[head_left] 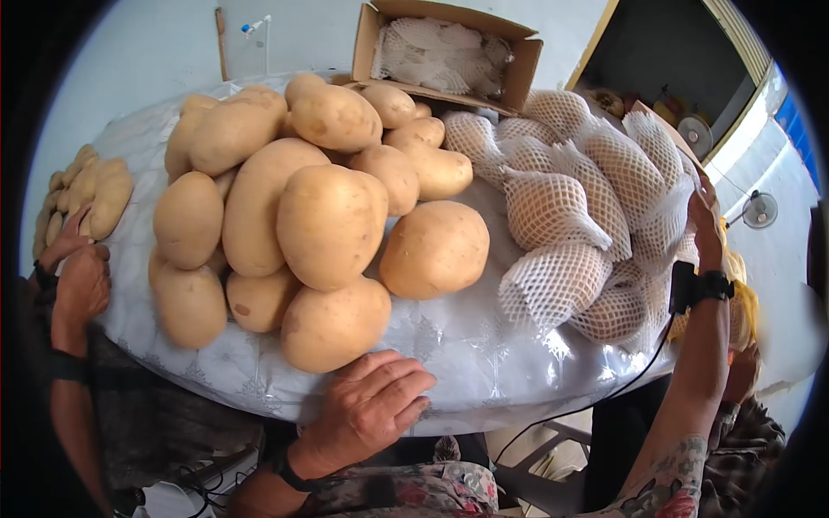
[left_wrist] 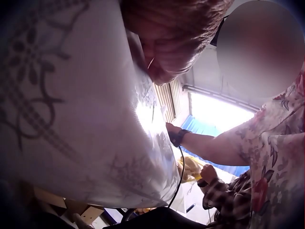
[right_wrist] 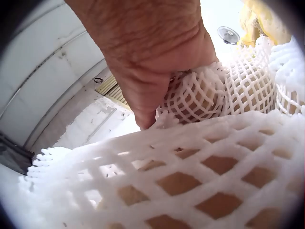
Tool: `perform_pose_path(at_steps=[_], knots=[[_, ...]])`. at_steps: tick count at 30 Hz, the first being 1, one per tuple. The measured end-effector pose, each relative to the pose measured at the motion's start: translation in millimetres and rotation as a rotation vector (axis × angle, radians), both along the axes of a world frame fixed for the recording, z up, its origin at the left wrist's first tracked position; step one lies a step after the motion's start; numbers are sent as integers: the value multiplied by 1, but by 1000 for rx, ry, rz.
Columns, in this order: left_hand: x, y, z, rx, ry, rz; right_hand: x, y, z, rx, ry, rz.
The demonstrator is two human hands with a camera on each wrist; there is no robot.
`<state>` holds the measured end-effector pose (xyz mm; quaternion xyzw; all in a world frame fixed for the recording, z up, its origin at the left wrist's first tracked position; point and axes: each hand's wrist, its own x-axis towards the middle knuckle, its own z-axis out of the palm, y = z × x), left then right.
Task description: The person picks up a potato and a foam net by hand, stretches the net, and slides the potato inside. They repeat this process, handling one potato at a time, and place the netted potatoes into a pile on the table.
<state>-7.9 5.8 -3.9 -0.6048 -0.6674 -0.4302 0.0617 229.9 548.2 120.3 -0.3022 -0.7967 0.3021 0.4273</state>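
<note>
Head view, nearest first: the left hand (head_left: 371, 395) rests at the front edge of the tabletop (head_left: 471, 358), fingers loosely bent and holding nothing visible, just beside the front bare potato (head_left: 337, 326) of a large heap. Right of that heap lie the netted potatoes (head_left: 553, 207) in white foam mesh, with the right hand (head_left: 708, 220) at their outer side; the right wrist view shows its thumb reaching down beside one, but its other fingers are hidden, so whether it grips I cannot tell. Good handling would likely mean cupping the potato itself rather than tugging mesh, with the left hand steadying neighbours that could roll. The black cable (head_left: 643, 373) from the right wrist hangs past the table edge and might snag. Farther back, an open cardboard box (head_left: 529, 73) with more foam netting (head_left: 440, 56) limits room behind the heaps.
</note>
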Motion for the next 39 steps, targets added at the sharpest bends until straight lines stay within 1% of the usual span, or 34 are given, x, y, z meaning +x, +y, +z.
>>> perform_pose_path(at_steps=[1,3,4,5,6,8,9,10,12,13,16,17,18,20,21,22,23,24,25,27,28,29,33,37,39], knots=[[0,0,0,10,-7,1,-1,2,-3,-4,77,-37],[0,-1,-3,14,-15,4,1,9,-6,20,10,-140],[0,0,-3,20,-19,1,-2,-3,1,36,-22,-196],[0,-1,-2,6,-22,-1,-12,-14,-2,67,52,-251],[0,-2,-1,-7,-24,-2,0,10,-4,65,-19,-217],[0,-4,0,-26,-36,-4,-2,-5,-9,-17,102,-162],[0,-4,0,-31,-46,-6,-11,-22,-3,39,65,-364],[-1,-4,1,-35,-54,-7,-10,-18,-1,83,-12,-423],[-2,-4,1,-9,-56,-21,0,7,-11,184,-34,-509],[-2,-4,1,-5,-53,-27,-1,2,-12,222,-9,-551],[-3,-6,1,9,-68,-50,-2,-15,-7,174,235,-475],[-3,-6,1,15,-80,-59,-7,-12,-5,434,333,-485],[-4,-7,0,18,-95,-68,-16,-27,7,481,334,-433],[-5,-8,-3,39,-105,-94,-52,-83,37,572,326,-330],[-6,-8,-3,50,-109,-111,-72,-98,46,532,370,-186],[-6,-8,-3,54,-123,-132,-95,-125,57,513,282,-174],[-7,-9,-3,57,-137,-151,-115,-142,68,521,137,-174],[-9,-10,-3,59,-151,-166,-136,-160,75,480,-7,-182],[-11,-13,-3,69,-175,-201,-158,-186,82,352,-53,-22],[-15,-16,-4,88,-225,-271,-198,-210,81,242,-84,156],[-16,-19,-5,98,-196,-258,-219,-214,82,295,-169,172],[-16,-23,-5,106,-166,-248,-235,-224,80,234,-208,201],[-24,-40,-12,111,-57,-282,-303,-204,60,202,-346,216],[-44,-62,1,131,-185,-370,-348,-176,51,229,-422,154],[-53,-69,2,106,-251,-398,-360,-154,37,201,-453,241]])
